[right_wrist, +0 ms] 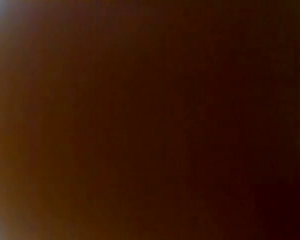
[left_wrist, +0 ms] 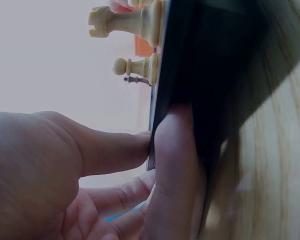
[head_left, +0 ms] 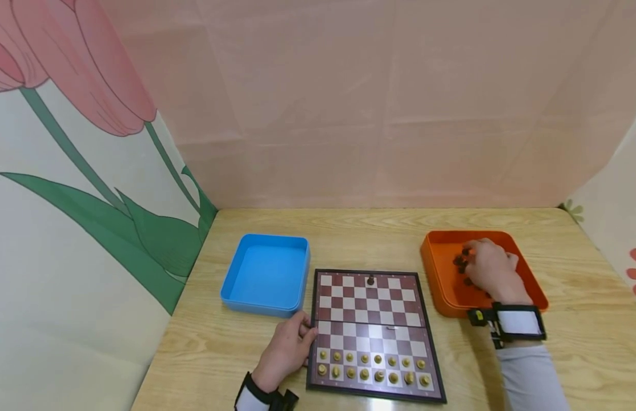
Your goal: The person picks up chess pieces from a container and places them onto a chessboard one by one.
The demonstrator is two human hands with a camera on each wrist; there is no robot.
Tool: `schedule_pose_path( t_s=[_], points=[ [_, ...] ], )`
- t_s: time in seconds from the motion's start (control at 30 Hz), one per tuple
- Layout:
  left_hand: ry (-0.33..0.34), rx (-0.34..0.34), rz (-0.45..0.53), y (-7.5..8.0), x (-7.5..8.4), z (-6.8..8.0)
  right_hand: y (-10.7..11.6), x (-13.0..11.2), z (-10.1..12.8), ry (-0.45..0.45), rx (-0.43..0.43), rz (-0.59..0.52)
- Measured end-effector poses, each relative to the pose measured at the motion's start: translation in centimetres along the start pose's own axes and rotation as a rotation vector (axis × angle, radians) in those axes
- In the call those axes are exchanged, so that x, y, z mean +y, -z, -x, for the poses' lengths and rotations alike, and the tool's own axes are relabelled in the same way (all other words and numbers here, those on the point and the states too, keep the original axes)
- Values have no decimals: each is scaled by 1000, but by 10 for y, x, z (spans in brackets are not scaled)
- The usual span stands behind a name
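Chess arrangement on a pale wood-grain table [head_left: 200, 342]. The left hand [head_left: 286, 347] pinches the left edge of a flat, dark-framed, brown-and-white chequered board [head_left: 349, 314], thumb above and a finger beneath. Cream-coloured chess pieces [head_left: 378, 376] fill the two near rows; one dark brown piece [head_left: 370, 281] stands on the far row. To the board's right, the right hand [head_left: 495, 271] reaches into a square orange tray [head_left: 445, 302], at small dark pieces [head_left: 458, 261]; whether it grips one I cannot tell. A square blue tray [head_left: 266, 274] lies beyond the left hand.
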State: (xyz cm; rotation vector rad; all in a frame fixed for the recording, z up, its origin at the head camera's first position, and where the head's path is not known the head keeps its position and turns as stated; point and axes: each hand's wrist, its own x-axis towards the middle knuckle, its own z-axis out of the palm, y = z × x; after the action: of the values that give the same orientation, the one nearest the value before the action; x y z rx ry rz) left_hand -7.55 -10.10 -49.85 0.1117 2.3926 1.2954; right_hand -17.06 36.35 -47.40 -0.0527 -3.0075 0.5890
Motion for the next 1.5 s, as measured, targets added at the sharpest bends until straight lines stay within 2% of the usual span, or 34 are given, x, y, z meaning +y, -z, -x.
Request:
schedule_pose_path(
  t_s=[0.17,0.3,0.77,0.93,1.1,1.27,1.5],
  points=[
    [4,0,4,0,2,0,-2,-2,1,45,233,-83],
    [12,2,2,0,2,-1,0,-4,1,41,303,-120],
    [7,2,10,1,1,-2,6,-12,1,71,362,-142],
    [-5,3,5,0,0,-1,8,-19,3,112,393,-144],
    [-4,5,5,-1,-1,0,12,-34,6,170,416,-150],
    [21,-4,10,-1,-1,0,15,-55,10,181,374,-216],
    [42,-12,5,0,0,-3,16,-79,11,290,461,-218]
  ],
)
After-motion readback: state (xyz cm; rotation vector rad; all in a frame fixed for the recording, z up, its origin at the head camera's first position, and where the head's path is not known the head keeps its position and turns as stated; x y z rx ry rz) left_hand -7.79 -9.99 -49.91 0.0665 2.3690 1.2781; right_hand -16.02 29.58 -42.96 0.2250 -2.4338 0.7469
